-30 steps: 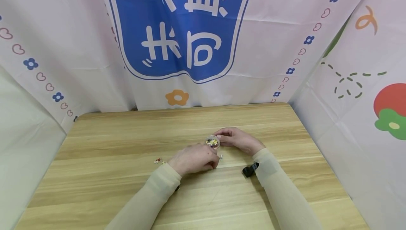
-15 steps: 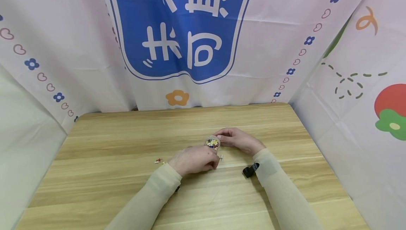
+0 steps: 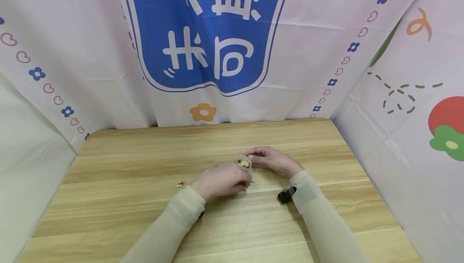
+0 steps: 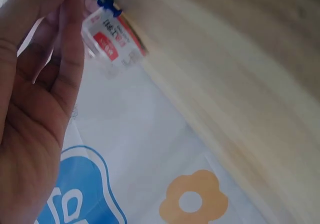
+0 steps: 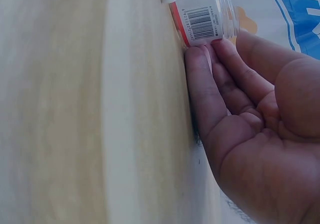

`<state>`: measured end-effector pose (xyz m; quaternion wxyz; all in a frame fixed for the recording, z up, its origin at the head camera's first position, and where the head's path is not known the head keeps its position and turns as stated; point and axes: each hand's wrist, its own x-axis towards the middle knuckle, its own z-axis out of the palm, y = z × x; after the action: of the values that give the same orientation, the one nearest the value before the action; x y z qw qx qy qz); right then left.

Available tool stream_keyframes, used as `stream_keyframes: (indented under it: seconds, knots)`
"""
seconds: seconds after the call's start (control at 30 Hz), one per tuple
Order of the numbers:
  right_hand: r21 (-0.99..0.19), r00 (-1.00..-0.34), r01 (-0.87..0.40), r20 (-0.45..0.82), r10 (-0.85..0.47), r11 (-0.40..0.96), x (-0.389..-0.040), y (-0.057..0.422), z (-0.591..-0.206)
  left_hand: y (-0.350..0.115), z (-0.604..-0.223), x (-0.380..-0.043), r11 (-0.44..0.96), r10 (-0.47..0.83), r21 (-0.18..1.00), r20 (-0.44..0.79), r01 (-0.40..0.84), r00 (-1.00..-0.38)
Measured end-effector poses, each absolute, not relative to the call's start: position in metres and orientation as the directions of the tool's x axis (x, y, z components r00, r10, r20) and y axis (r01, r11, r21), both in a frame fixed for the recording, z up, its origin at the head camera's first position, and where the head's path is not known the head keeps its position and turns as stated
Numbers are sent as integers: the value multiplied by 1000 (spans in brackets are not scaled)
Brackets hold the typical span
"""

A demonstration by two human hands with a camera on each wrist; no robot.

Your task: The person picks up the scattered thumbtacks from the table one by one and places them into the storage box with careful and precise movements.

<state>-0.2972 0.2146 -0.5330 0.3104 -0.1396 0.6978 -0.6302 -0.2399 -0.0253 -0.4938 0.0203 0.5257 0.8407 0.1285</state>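
Observation:
A small clear jar [image 3: 243, 161] of coloured push pins stands on the table in front of me; its label carries a barcode in the right wrist view. My right hand [image 3: 273, 160] holds the jar from the right, fingers against its side and thumb by the rim. My left hand [image 3: 222, 180] is bent over just in front of the jar, partly covering it. Its thumb and fingertips come together, with a whitish push pin [image 3: 245, 189] right at the tips. Beside those fingertips, blue push pins [image 4: 110, 6] and a green one show in the left wrist view.
A pale push pin [image 3: 253, 181] lies between the hands. A few red and white push pins [image 3: 181, 184] lie left of my left wrist. A black wrist device [image 3: 286, 195] hangs under my right sleeve. Printed cloth [image 3: 297, 53] rises behind the wooden table [image 3: 145, 150].
My left hand has shifted slightly, its fingertips lifting a little and uncovering a whitish pin at the tips. My right hand has stayed at the jar.

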Motion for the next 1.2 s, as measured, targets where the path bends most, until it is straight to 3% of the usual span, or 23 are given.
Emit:
stream_keyframes:
  seconds: [0.33, 0.67, 0.83, 1.2]
  knots:
    - [-964, -773, 194, -264, -576, 182, -297, 215, -532, -32, -487, -251, 477, 812, 256, 237, 841, -533]
    - [-962, -771, 204, -273, -575, 183, -297, 214, -532, -34, -489, -256, 565, 745, 239, 264, 790, -613]
    - [-961, -771, 208, -275, -574, 182, -297, 215, -532, -35, -489, -256, 564, 751, 221, 263, 796, -605]
    - [-964, -765, 194, -264, -588, 180, -298, 215, -532, -27, -482, -247, 467, 823, 226, 243, 855, -513]
